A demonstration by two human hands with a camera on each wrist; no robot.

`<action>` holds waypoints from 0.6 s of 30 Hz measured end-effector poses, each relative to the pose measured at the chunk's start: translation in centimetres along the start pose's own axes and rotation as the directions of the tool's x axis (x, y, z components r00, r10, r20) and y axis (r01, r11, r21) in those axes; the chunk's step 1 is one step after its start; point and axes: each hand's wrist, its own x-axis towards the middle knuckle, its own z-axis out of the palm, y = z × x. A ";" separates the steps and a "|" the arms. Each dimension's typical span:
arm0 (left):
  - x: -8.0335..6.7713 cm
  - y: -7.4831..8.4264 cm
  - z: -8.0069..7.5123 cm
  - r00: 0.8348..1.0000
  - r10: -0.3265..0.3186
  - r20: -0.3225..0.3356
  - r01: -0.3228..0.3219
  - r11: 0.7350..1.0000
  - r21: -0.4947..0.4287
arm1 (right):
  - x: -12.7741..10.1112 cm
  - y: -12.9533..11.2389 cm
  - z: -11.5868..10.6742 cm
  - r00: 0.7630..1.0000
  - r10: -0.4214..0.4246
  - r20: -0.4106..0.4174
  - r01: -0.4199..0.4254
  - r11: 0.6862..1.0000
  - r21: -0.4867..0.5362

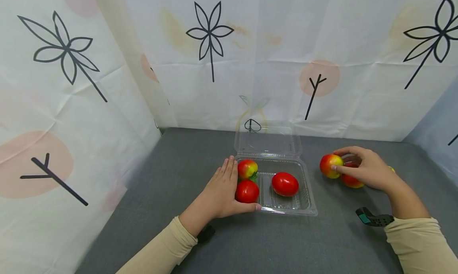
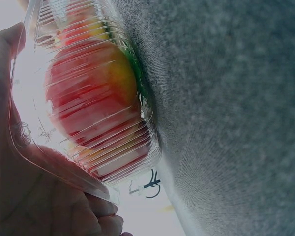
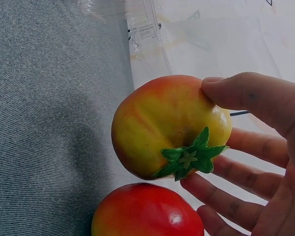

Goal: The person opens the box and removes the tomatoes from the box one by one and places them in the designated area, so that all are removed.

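A clear plastic clamshell box (image 1: 310, 204) lies with its lid tipped back, holding a red-yellow tomato (image 1: 247, 168) with green leaves, a red tomato (image 1: 247, 191) and another red tomato (image 1: 285, 184). My left hand (image 1: 223, 192) rests against its left side, fingers straight along the wall and thumb at the front rim. Through the ribbed wall, the left wrist view shows a red tomato (image 2: 91, 93). To the right of the box, my right hand (image 1: 372, 170) pinches a yellow-red tomato (image 3: 167, 128) between thumb and fingers. A red tomato (image 3: 147, 211) sits right beside it, partly under the hand.
The clear lid (image 1: 268, 142) reaches back toward the printed cloth wall (image 1: 229, 99). Behind my right hand, a bit of a yellowish object (image 1: 392, 169) peeks out. Grey cloth (image 1: 286, 246) covers the table. A dark band with a camera (image 1: 373, 218) hangs at the right wrist.
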 end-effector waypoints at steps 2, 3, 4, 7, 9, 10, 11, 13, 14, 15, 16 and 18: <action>0.0 0.0 0.0 1.000 -0.001 0.003 0.001 1.000 0.003 | 0.1 0.1 0.1 1.000 -0.009 0.001 0.009 1.000 0.005; 0.0 0.0 0.1 1.000 -0.001 0.003 0.001 1.000 0.004 | 0.1 0.2 0.1 1.000 -0.011 0.003 0.011 1.000 0.006; 0.0 0.0 0.1 1.000 0.000 0.002 0.000 1.000 0.004 | 0.1 0.2 0.1 1.000 -0.015 0.004 0.014 1.000 0.006; 0.0 0.0 0.0 1.000 0.001 0.002 -0.001 1.000 0.006 | 0.1 0.3 0.1 1.000 -0.021 -0.003 0.021 1.000 0.001; 0.0 0.0 0.0 1.000 0.003 -0.001 -0.003 1.000 0.004 | 0.1 0.4 0.2 1.000 -0.021 -0.005 0.021 1.000 -0.003; 0.0 0.0 0.0 1.000 0.004 -0.001 -0.004 1.000 0.003 | 0.1 0.4 0.1 1.000 -0.020 -0.004 0.020 1.000 -0.005; 0.0 0.0 0.0 1.000 0.005 -0.001 -0.005 1.000 0.002 | 0.1 0.4 0.1 1.000 -0.018 -0.002 0.018 1.000 -0.006; -0.1 0.0 0.0 1.000 0.006 -0.002 -0.006 1.000 0.001 | 0.0 0.3 0.1 1.000 -0.014 0.007 0.014 1.000 -0.006; -0.1 0.0 0.0 1.000 0.006 -0.002 -0.006 1.000 0.000 | 0.0 0.3 0.0 1.000 -0.012 0.010 0.012 1.000 -0.006; -0.1 0.0 0.0 1.000 0.006 -0.002 -0.006 1.000 0.000 | 0.0 0.3 0.0 1.000 -0.010 0.014 0.011 1.000 -0.007; -0.1 0.0 0.0 1.000 0.006 -0.002 -0.006 1.000 0.000 | 0.0 0.3 0.0 1.000 -0.010 0.019 0.011 1.000 -0.006; -0.1 0.0 -0.1 1.000 0.007 -0.002 -0.007 1.000 0.002 | 0.1 0.4 0.0 1.000 -0.011 0.025 0.011 1.000 -0.006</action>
